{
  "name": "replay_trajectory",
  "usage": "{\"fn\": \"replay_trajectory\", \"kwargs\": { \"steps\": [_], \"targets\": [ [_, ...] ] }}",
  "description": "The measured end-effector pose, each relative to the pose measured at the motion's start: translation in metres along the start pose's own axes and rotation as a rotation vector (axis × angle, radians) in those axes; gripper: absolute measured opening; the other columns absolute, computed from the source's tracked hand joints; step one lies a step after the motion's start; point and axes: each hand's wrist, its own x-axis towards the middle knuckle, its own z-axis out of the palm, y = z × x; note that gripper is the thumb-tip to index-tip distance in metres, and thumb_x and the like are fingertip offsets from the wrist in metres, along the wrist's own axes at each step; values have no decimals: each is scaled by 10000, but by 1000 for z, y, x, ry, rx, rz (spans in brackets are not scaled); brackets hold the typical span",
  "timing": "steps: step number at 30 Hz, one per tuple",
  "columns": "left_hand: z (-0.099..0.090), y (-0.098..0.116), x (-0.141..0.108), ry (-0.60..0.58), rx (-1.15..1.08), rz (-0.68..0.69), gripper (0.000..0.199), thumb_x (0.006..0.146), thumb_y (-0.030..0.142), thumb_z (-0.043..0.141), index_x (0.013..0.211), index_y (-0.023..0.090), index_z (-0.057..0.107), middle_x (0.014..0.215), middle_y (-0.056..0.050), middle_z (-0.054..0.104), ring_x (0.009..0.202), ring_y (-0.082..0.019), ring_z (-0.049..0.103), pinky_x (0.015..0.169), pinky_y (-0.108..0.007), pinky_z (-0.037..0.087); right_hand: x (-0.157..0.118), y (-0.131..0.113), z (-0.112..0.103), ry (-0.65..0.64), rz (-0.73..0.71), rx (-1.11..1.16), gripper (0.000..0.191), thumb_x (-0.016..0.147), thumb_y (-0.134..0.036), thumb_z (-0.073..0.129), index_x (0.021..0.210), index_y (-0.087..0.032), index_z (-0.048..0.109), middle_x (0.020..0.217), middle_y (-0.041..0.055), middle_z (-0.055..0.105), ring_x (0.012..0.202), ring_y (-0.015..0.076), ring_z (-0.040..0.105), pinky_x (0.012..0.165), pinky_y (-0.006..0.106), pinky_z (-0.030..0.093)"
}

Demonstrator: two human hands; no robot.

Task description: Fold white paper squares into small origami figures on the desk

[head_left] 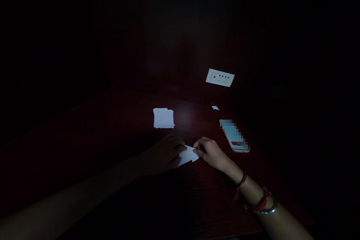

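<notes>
A white sheet of paper (pixel 186 154), with angled edges as if folded, lies on the dark red table between my hands. My left hand (pixel 164 153) rests over its left side, fingers and thumb on the paper, in deep shadow. At the right edge, my right hand (pixel 210 153) pinches the paper between thumb and curled fingers. Red cords and a silver bangle circle my right wrist and forearm. Just beyond my left hand lies a loose stack of white paper pieces (pixel 163 118), their edges uneven.
A phone (pixel 234 135) with a lit, blurred screen lies right of my right hand. Behind it sits a small white paper scrap (pixel 215 108). A white socket panel (pixel 220 77) is on the upright surface at the back. Darkness hides the surroundings.
</notes>
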Motion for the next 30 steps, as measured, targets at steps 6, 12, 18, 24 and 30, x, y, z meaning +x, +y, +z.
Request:
{"fn": "replay_trajectory", "kwargs": {
  "steps": [6, 12, 18, 24, 30],
  "targets": [
    [5, -4, -1, 38, -8, -54, 448, 818, 261, 431, 1238, 151, 320, 1150, -97, 430, 1069, -228, 370, 957, -418, 220, 1, -5, 0, -15, 131, 34, 94, 770, -158, 481, 791, -178, 570, 804, 27, 604, 797, 154, 527, 710, 283, 348],
    [3, -4, 2, 17, -147, -193, 411, 768, 298, 493, 1148, 156, 425, 1069, -87, 442, 982, -225, 414, 845, -357, 345, 3, -9, 1, -36, 214, -4, 88, 755, -163, 491, 749, -175, 578, 871, 54, 578, 898, 190, 484, 737, 325, 315],
    [-4, -6, 7, 54, -383, -333, 165, 774, 296, 501, 894, 183, 514, 911, -23, 465, 864, -174, 450, 749, -294, 390, 4, -8, 4, -3, 158, 66, 81, 758, -135, 468, 753, -167, 543, 849, 38, 539, 860, 160, 475, 725, 287, 327],
    [-4, -8, 12, 174, -457, -323, 69, 788, 174, 466, 745, 171, 521, 863, -7, 462, 841, -147, 454, 735, -268, 387, 0, -16, -3, 58, -28, 66, 53, 787, -173, 460, 793, -175, 513, 836, 21, 507, 830, 151, 459, 731, 294, 314],
    [-8, 6, 17, 246, -423, -273, 47, 779, 135, 480, 758, 170, 504, 894, -13, 433, 873, -149, 438, 769, -282, 385, -3, -28, -8, 82, -177, 66, 90, 804, -209, 472, 855, -194, 544, 854, 9, 527, 835, 136, 472, 755, 291, 285]
  ]
}}
